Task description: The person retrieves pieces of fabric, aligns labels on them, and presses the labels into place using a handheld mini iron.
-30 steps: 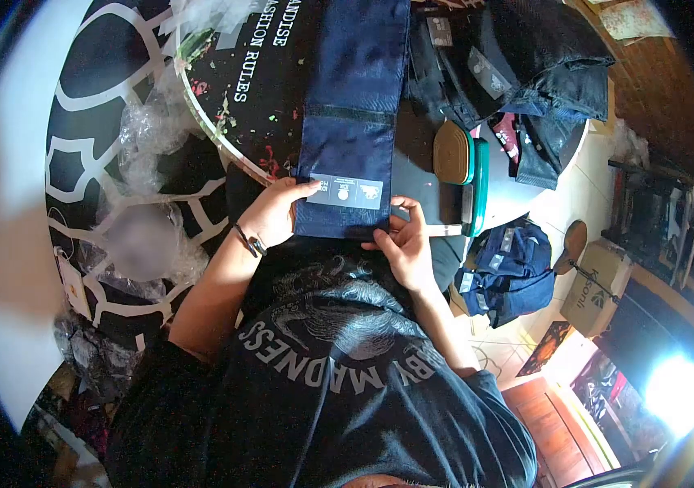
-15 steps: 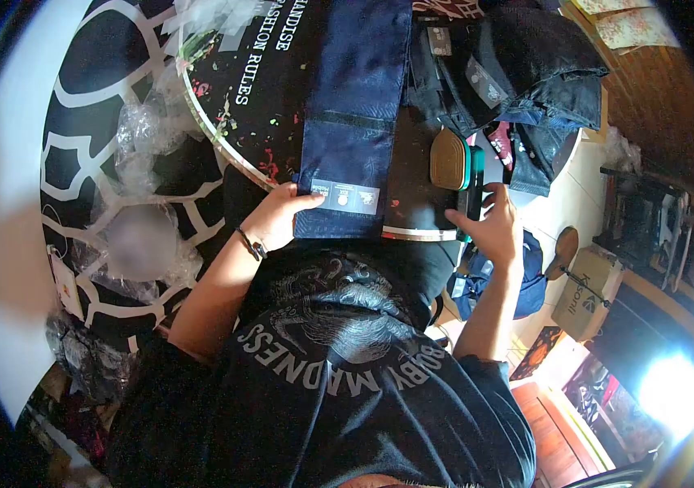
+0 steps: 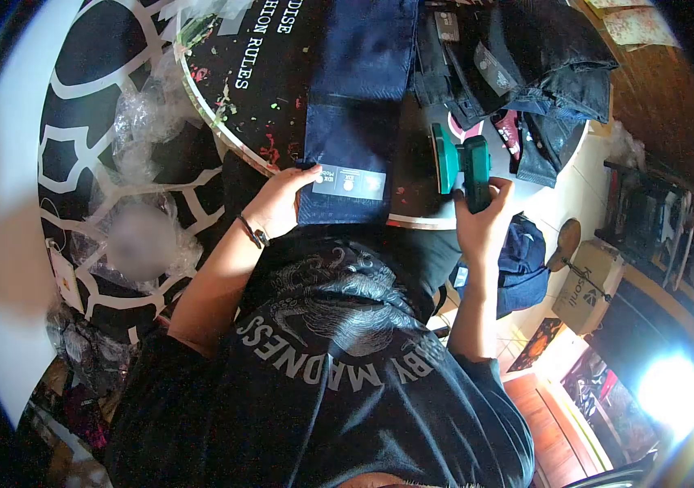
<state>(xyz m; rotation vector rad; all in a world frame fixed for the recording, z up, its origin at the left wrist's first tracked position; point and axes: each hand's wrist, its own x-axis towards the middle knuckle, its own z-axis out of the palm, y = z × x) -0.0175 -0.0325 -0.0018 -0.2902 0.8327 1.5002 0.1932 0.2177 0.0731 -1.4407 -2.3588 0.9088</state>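
A strip of dark blue folded fabric (image 3: 355, 89) runs down the black round table to its near edge. Near its lower end lies a grey printed label (image 3: 349, 181). My left hand (image 3: 280, 199) pinches the fabric's left edge, thumb on the label's left end. To the right, my right hand (image 3: 484, 215) is closed round the dark green handle of a tool (image 3: 475, 167), which has a flat pad facing left. The tool is tilted on its side beside the fabric, not touching it.
Dark folded jeans (image 3: 526, 61) with grey labels are piled at the table's back right. Crumpled clear plastic (image 3: 139, 228) lies on the patterned surface at left. Below the table at right are a blue garment (image 3: 522, 264) and a cardboard box (image 3: 589, 289).
My right hand has left the fabric, reached right and taken hold of the green tool, which is now turned on its side. My left hand has stayed at the label.
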